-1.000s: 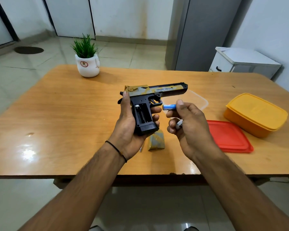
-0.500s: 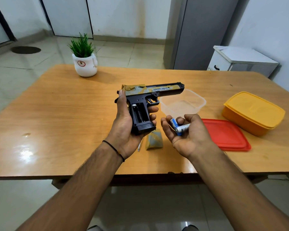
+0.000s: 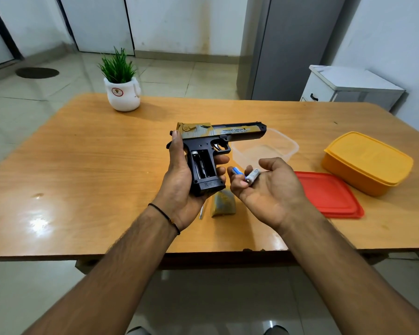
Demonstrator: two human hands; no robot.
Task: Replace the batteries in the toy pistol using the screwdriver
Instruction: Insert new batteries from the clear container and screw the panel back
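Observation:
My left hand (image 3: 179, 180) grips the black and gold toy pistol (image 3: 211, 151) by its handle, barrel pointing right, above the wooden table (image 3: 82, 170). The battery compartment (image 3: 202, 165) in the grip is uncovered and faces me. My right hand (image 3: 269, 192) lies palm up just right of the pistol and holds two batteries (image 3: 246, 176), one blue, one white. The gold compartment cover (image 3: 223, 203) lies on the table below the pistol. Beside it the thin metal tip of the screwdriver (image 3: 201, 212) shows; the rest is hidden behind my left hand.
A clear plastic container (image 3: 286, 145) stands behind my right hand. A red lid (image 3: 331, 194) lies to the right, and a closed yellow box (image 3: 365, 163) further right. A white potted plant (image 3: 122, 91) stands at the table's far left.
My right hand has come down from pinching the blue battery near the trigger and turned palm up, with both batteries now lying across its fingers. The pistol has barely moved.

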